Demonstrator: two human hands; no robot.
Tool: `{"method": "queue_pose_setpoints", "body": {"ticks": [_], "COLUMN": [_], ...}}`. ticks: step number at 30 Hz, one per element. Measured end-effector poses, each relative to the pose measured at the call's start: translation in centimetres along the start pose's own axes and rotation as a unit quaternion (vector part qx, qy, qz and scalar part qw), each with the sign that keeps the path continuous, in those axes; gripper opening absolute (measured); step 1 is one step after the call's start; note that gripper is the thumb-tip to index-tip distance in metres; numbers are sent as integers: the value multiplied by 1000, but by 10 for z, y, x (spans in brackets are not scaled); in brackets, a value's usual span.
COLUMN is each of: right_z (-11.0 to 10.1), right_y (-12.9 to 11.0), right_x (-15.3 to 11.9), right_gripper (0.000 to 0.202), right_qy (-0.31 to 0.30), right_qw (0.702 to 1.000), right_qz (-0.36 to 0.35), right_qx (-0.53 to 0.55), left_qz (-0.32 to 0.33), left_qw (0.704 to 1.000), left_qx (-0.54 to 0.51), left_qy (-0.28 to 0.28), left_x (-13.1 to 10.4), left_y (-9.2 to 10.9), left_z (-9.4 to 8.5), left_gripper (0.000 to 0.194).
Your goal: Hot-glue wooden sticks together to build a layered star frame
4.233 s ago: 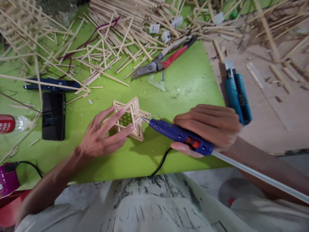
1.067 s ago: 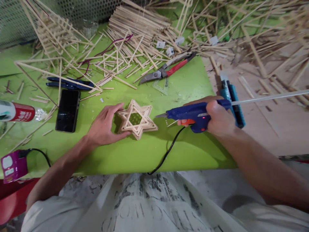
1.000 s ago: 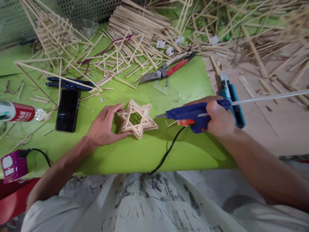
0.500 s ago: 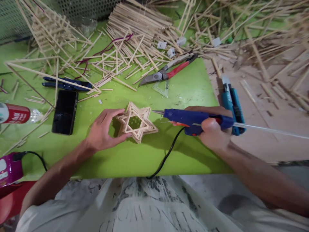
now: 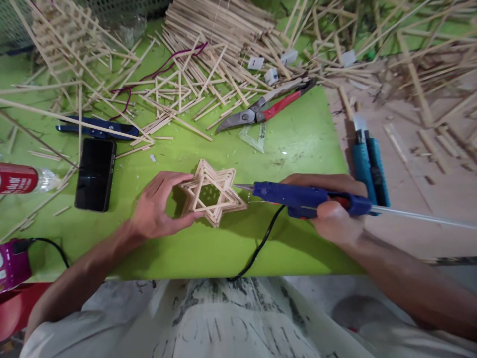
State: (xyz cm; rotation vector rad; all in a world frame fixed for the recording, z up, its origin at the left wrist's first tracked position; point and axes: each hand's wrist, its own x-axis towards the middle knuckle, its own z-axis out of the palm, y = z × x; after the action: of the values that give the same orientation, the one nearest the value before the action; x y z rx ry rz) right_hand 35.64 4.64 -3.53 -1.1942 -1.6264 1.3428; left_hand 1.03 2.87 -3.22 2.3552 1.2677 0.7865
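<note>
A six-pointed star of stacked thin wooden sticks (image 5: 222, 205) rests on the green tabletop in front of me. My left hand (image 5: 155, 205) grips its left side, thumb on the lower left and fingertips on the upper left. In my right hand (image 5: 337, 219) is a blue hot glue gun (image 5: 290, 194), held level and pointing left. Its metal nozzle sits close to the star's right side; whether it touches I cannot tell. A clear glue stick (image 5: 421, 216) juts from the gun's back, and a black cord (image 5: 257, 251) runs down to the table's front edge.
Red-handled pruning shears (image 5: 257, 114) and a clear set square (image 5: 255, 136) lie beyond the star. Left are a phone (image 5: 95, 174), dark blue pliers (image 5: 97, 128) and a bottle (image 5: 26, 179). Teal utility knives (image 5: 367, 164) lie right; piled sticks (image 5: 219, 25) cover the back.
The view has shifted slightly. The glue gun's nozzle has dropped a little along the star's right side. My left hand keeps its hold on the star.
</note>
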Motion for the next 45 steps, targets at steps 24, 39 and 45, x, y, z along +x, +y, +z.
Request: {"method": "queue_pose_setpoints", "body": {"ticks": [24, 39, 45], "right_z": [7, 14, 17], "right_y": [-12, -9, -10], "right_x": [10, 9, 7], "right_gripper": [39, 25, 29], "right_qy": [-35, 4, 29], "right_qw": [965, 927, 915], "right_qz": [-258, -357, -370], "right_qx": [-44, -118, -156], "left_qz": [-38, 7, 40], "left_qw": [999, 999, 998], "left_qx": [-25, -21, -23], "left_qy": [15, 27, 42], "left_x": [-1, 3, 5], "left_y": [2, -2, -4], "left_z": [-1, 3, 6], "left_gripper": [63, 63, 69]}}
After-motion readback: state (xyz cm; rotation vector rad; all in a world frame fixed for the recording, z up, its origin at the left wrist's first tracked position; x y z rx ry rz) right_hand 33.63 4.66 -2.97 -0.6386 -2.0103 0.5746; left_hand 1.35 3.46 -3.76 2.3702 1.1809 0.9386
